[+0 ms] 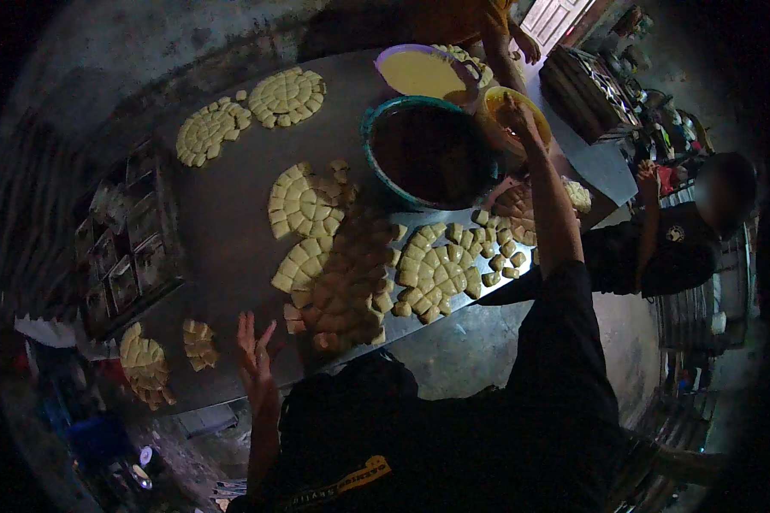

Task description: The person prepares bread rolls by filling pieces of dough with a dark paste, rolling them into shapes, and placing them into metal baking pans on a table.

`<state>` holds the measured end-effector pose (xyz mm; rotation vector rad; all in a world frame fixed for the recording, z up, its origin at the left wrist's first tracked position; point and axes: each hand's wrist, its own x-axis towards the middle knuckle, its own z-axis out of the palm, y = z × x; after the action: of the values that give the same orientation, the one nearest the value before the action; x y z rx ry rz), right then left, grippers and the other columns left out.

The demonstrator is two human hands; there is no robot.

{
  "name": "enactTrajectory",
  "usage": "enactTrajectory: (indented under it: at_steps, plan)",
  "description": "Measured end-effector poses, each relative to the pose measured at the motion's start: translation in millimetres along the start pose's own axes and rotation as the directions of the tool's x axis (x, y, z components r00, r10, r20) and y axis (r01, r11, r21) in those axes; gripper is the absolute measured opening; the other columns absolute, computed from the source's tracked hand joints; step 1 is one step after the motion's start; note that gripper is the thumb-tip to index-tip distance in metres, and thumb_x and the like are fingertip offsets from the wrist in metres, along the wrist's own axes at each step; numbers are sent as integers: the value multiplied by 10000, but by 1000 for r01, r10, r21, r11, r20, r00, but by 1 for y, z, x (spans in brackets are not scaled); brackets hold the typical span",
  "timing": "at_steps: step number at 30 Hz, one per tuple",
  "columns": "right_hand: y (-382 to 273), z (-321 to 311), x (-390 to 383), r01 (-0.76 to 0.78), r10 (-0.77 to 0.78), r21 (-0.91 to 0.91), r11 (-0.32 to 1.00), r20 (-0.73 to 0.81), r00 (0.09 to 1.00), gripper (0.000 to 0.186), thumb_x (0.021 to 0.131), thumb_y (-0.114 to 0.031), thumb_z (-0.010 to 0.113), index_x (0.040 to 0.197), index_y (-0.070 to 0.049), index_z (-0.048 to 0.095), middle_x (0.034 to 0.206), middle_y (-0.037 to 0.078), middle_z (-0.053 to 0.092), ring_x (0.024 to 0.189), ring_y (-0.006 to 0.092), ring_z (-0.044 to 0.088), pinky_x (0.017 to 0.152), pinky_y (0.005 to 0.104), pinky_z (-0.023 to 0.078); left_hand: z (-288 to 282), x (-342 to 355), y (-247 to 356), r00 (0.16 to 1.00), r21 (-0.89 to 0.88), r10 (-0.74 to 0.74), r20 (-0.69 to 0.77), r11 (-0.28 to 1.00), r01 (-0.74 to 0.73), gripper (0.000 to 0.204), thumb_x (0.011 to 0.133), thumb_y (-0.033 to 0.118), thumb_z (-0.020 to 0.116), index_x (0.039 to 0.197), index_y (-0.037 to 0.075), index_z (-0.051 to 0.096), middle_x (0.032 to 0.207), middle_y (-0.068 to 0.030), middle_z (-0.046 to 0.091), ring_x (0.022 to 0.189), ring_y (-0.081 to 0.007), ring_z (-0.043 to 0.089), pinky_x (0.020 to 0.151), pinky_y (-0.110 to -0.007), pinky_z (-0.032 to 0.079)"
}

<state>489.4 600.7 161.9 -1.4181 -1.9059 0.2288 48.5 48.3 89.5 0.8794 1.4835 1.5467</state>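
My right hand (522, 120) reaches over the mouth of a yellow tub (498, 141) at the far side of the table. Its fingers are partly lost against the tub's contents, so their grip is unclear. My left hand (255, 352) is raised at the table's near edge, fingers spread and holding nothing. Pale dough pieces, cut and set in round clusters, lie about the table. One cluster (306, 203) is in the middle, another (436, 269) nearer my right arm. A shadowed group (338, 295) sits between my arms, and a small block (199, 344) lies beside my left hand.
A green-rimmed basin (372, 162) of dark contents and a purple-rimmed basin (381, 64) of pale yellow contents stand on the metal table (231, 205). A dark partitioned tray (133, 244) lies left. A co-worker's arm (494, 38) hangs at the back; another person (680, 248) is at right.
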Motion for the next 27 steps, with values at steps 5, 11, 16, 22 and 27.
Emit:
enactTrajectory:
  at_steps: [5, 11, 16, 22, 27]
  plan:
    - [-89, 31, -53, -2, -58, 370, 929, 151, 987, 488, 1043, -400, 375, 1247, -34, 624, 1166, 194, 661, 1008, 352, 633, 915, 448, 477, -19, 6, 6, 987, -194, -146, 67, 968, 157, 430, 1024, 152, 453, 1429, 9, 442, 1483, -164, 440, 1233, -276, 570, 994, -398, 485]
    - [-300, 95, -215, -83, -213, 390, 917, 655, 725, 469, 1021, -358, 473, 1323, -14, 578, 1255, 137, 626, 1081, 260, 595, 985, 359, 432, -24, 10, 25, 981, -214, -138, 139, 963, 166, 346, 1040, 164, 475, 1345, 4, 517, 1429, -139, 495, 1192, -240, 586, 1001, -376, 490]
    - [-426, 100, -345, -584, -154, 319, 747, 937, 315, 493, 1024, -421, 473, 1262, -17, 622, 1204, 120, 665, 1167, 236, 587, 997, 338, 436, -53, 4, -8, 988, -495, -133, 79, 855, 155, 286, 1057, 245, 465, 1211, 35, 582, 1241, -79, 581, 1186, -174, 549, 997, -359, 466]
    - [-446, 143, -398, -141, -333, 570, 809, 643, 690, 297, 954, -95, 614, 1225, 26, 609, 1165, 175, 665, 1093, 246, 628, 882, 356, 527, -85, -13, -14, 963, -460, -254, -92, 869, 185, 254, 1020, 221, 562, 1201, 45, 594, 1142, -27, 589, 1028, -99, 567, 905, -263, 452]
    - [-457, 157, -417, 297, -489, 421, 857, 483, 726, 411, 881, 71, 591, 1284, -10, 599, 1201, 192, 650, 1094, 346, 625, 927, 381, 519, -86, -13, -12, 996, -277, -6, -85, 961, -18, 207, 1000, 102, 569, 1180, -1, 558, 1131, -51, 629, 1092, -139, 601, 945, -300, 489]
